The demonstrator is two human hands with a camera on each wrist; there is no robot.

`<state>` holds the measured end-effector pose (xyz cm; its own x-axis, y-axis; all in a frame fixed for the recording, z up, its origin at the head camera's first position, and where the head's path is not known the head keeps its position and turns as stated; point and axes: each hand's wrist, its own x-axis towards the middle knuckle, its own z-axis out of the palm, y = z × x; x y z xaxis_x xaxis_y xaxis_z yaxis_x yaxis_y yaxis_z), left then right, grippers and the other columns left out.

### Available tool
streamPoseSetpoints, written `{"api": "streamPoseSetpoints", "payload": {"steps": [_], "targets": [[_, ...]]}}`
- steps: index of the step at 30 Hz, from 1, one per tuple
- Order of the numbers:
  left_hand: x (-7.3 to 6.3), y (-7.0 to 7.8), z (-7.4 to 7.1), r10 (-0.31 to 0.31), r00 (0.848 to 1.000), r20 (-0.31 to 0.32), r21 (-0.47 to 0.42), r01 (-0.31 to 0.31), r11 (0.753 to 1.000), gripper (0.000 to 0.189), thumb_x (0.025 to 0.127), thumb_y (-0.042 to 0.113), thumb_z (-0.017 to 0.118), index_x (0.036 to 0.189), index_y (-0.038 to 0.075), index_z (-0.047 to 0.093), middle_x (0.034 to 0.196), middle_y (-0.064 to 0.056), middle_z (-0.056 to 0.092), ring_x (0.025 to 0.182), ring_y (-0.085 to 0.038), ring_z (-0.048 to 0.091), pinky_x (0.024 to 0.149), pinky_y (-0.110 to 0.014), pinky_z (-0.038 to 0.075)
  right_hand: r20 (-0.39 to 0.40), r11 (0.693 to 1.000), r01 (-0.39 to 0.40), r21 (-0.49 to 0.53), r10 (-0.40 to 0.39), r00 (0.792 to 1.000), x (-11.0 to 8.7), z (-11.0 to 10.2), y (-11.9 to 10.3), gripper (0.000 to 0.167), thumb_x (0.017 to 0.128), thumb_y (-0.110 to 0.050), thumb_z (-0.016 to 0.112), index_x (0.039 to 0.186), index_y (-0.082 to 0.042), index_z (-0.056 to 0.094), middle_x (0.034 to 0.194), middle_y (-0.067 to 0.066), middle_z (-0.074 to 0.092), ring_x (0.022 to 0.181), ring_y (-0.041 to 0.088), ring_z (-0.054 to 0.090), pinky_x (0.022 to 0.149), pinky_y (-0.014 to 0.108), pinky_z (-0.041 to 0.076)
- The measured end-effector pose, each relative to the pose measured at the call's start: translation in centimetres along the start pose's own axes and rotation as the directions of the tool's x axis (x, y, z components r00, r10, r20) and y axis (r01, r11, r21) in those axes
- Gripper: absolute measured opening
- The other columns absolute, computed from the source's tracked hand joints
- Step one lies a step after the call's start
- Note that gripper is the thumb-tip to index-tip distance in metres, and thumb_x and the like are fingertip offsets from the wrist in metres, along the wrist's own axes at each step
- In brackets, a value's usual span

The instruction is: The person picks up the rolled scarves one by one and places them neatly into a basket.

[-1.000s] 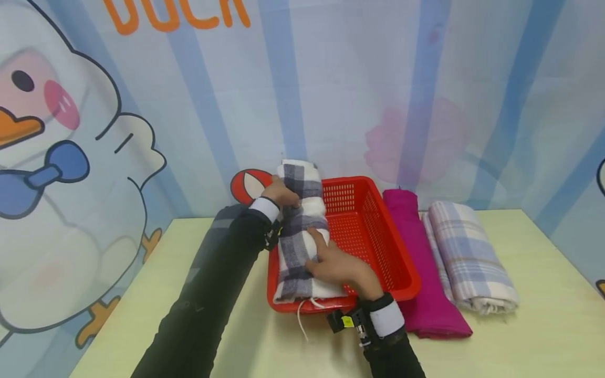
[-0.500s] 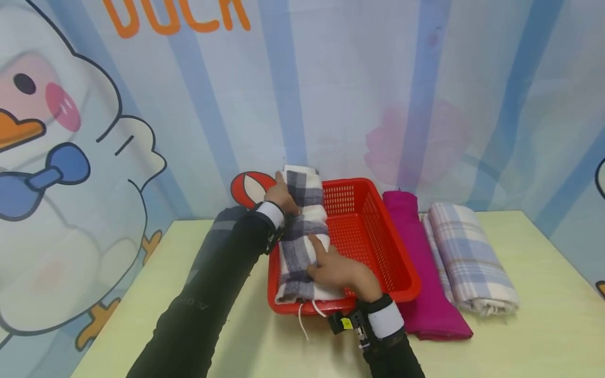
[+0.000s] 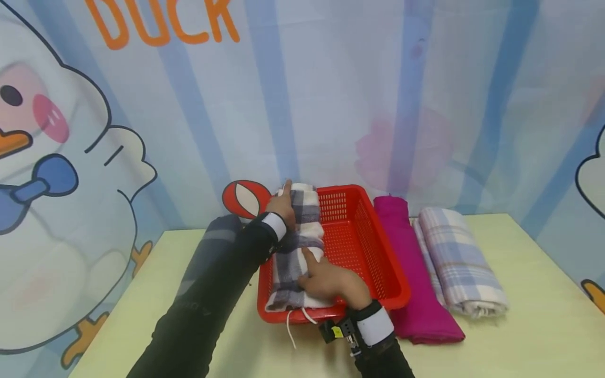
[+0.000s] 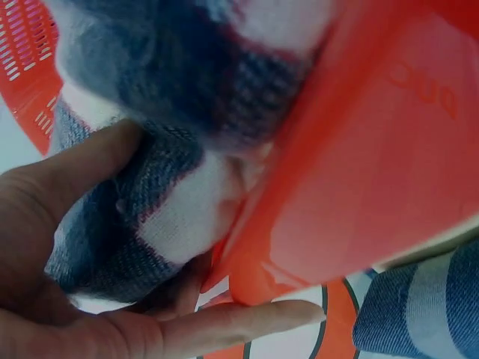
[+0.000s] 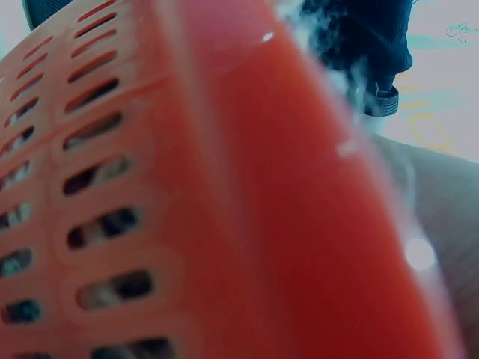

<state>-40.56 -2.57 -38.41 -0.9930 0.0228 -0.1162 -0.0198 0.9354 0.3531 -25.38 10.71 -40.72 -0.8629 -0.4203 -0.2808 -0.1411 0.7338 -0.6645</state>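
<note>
A rolled blue-and-white checked cloth (image 3: 302, 239) lies lengthwise along the left side of a red plastic basket (image 3: 364, 247). White strings (image 3: 290, 328) trail from its near end over the rim. My left hand (image 3: 282, 207) holds the cloth's far part. In the left wrist view its thumb (image 4: 97, 161) presses on the fabric; one finger stretches straight past the basket's rim and others tuck under the roll. My right hand (image 3: 333, 278) holds the near part, index finger and thumb over the top, the remaining fingers hidden. Red basket wall fills much of the right wrist view.
Right of the basket lie a magenta folded cloth (image 3: 420, 294), close against it, and a pale plaid roll (image 3: 460, 257). A dark blue striped roll (image 3: 215, 236) is on the left, partly behind my left sleeve. A printed duck curtain (image 3: 331, 94) hangs behind the yellowish table (image 3: 515, 336).
The cloth's far end has sunk lower into the basket, with my left hand moving down along it. My right hand stays on the near part. The head view has shifted slightly.
</note>
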Motion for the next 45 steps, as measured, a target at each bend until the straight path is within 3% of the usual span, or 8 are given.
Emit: {"api": "streamPoseSetpoints", "payload": {"steps": [13,20,24,28,34,37,41,45], "targets": [[0.3,-0.1,-0.7,0.047,0.997,0.069,-0.049,-0.044,0.998,0.108,0.079,0.015,0.082,0.16,0.014,0.011,0.147,-0.023,0.051,0.133,-0.039,0.051,0.107,-0.045,0.048,0.013,1.0,0.003,-0.028,-0.002,1.0,-0.1,-0.2,0.1,0.073,0.099,-0.022,0.056,0.159,-0.007,0.016,0.132,0.019,0.053,0.111,0.032,0.051,0.086,0.042,0.043],[0.1,-0.9,-0.8,0.018,1.0,-0.002,0.02,-0.017,1.0,0.103,0.078,0.006,0.081,0.159,0.014,0.018,0.146,-0.027,0.049,0.136,-0.045,0.046,0.103,-0.049,0.05,0.012,0.997,0.027,-0.074,-0.026,1.0,-0.5,-0.2,-0.3,0.071,0.098,-0.023,0.058,0.157,-0.006,0.023,0.131,0.017,0.055,0.109,0.028,0.052,0.098,0.045,0.045],[0.2,-1.0,-0.8,0.0,1.0,-0.009,0.015,0.0,1.0,0.103,0.077,0.003,0.08,0.159,0.017,0.019,0.144,-0.033,0.047,0.129,-0.047,0.05,0.095,-0.049,0.054,0.005,0.996,0.019,-0.092,-0.019,1.0,-1.0,-0.3,-0.6,0.07,0.097,-0.024,0.059,0.156,-0.006,0.026,0.129,0.017,0.054,0.109,0.029,0.052,0.093,0.044,0.045],[0.6,-1.0,-0.7,-0.013,1.0,-0.015,-0.007,0.013,1.0,0.103,0.077,0.0,0.079,0.159,0.019,0.019,0.141,-0.035,0.044,0.125,-0.046,0.049,0.088,-0.047,0.055,-0.007,0.995,0.007,-0.097,-0.007,1.0,-1.5,-0.8,-0.6,0.069,0.097,-0.024,0.059,0.155,-0.006,0.029,0.138,0.017,0.052,0.12,0.03,0.05,0.104,0.048,0.045],[1.6,-1.7,0.0,-0.019,0.999,-0.036,-0.042,0.018,0.999,0.103,0.078,0.01,0.077,0.159,0.024,0.015,0.146,-0.032,0.04,0.132,-0.051,0.038,0.1,-0.054,0.048,-0.031,0.994,0.024,-0.105,-0.028,0.999,-1.9,-1.5,-0.3,0.067,0.098,-0.022,0.058,0.155,-0.003,0.028,0.153,0.019,0.039,0.137,0.032,0.041,0.117,0.055,0.035],[1.3,-1.9,0.2,0.015,0.999,-0.046,-0.059,-0.017,0.998,0.1,0.081,0.014,0.07,0.16,0.022,0.01,0.152,-0.034,0.028,0.135,-0.053,0.034,0.104,-0.056,0.045,-0.072,0.994,0.036,-0.103,-0.043,0.996,-2.1,-1.9,0.0,0.067,0.097,-0.022,0.059,0.155,-0.004,0.03,0.15,0.019,0.04,0.13,0.032,0.045,0.113,0.055,0.039],[-0.9,-1.0,-0.8,0.07,0.997,-0.039,-0.098,-0.073,0.992,0.091,0.09,0.019,0.064,0.16,0.014,0.007,0.156,-0.036,0.015,0.14,-0.055,0.026,0.109,-0.058,0.041,-0.147,0.993,0.055,-0.107,-0.07,0.987,-2.2,-2.7,0.7,0.064,0.098,-0.025,0.059,0.153,-0.005,0.033,0.149,0.02,0.042,0.128,0.034,0.047,0.112,0.057,0.041],[-2.0,-0.1,-1.7,0.125,0.99,-0.07,-0.131,-0.133,0.982,0.083,0.094,0.026,0.061,0.158,0.006,0.013,0.154,-0.036,0.023,0.141,-0.055,0.026,0.112,-0.058,0.037,-0.192,0.991,0.073,-0.114,-0.094,0.977,-2.5,-3.8,1.4,0.062,0.098,-0.026,0.058,0.152,-0.004,0.036,0.151,0.022,0.042,0.136,0.037,0.045,0.111,0.059,0.04]]}}
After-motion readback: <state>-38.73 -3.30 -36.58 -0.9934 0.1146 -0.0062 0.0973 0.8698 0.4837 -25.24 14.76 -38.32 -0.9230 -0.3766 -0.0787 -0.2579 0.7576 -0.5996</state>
